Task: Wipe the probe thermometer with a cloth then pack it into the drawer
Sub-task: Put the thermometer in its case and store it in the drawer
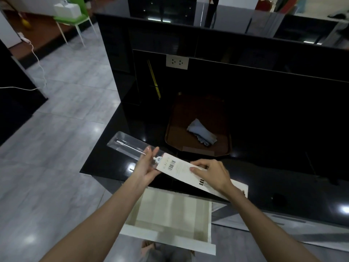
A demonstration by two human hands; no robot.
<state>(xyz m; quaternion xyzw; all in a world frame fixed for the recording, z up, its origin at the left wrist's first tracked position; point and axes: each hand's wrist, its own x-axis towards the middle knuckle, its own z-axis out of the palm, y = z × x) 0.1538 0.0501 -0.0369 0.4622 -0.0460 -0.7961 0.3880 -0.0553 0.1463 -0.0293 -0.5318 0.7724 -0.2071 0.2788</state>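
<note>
A probe thermometer point(130, 145) lies inside a clear plastic sleeve point(122, 140) that sticks out left over the black counter's corner. My left hand point(146, 165) grips the sleeve where it meets a white backing card point(181, 169) printed with a barcode. On the card's right half rests my right hand point(209, 173), fingers pinching it. A crumpled light-blue cloth point(201, 134) sits in a brown tray point(222, 118) behind my hands. Below the counter edge, a white drawer point(170, 216) stands pulled out, with nothing visible inside.
The glossy black counter point(273, 148) runs to the right, with a raised black back wall carrying a white power socket point(177, 62). A yellow measuring tape point(154, 80) leans in the corner. Grey tiled floor point(56, 148) lies left; a green chair point(73, 21) stands far back.
</note>
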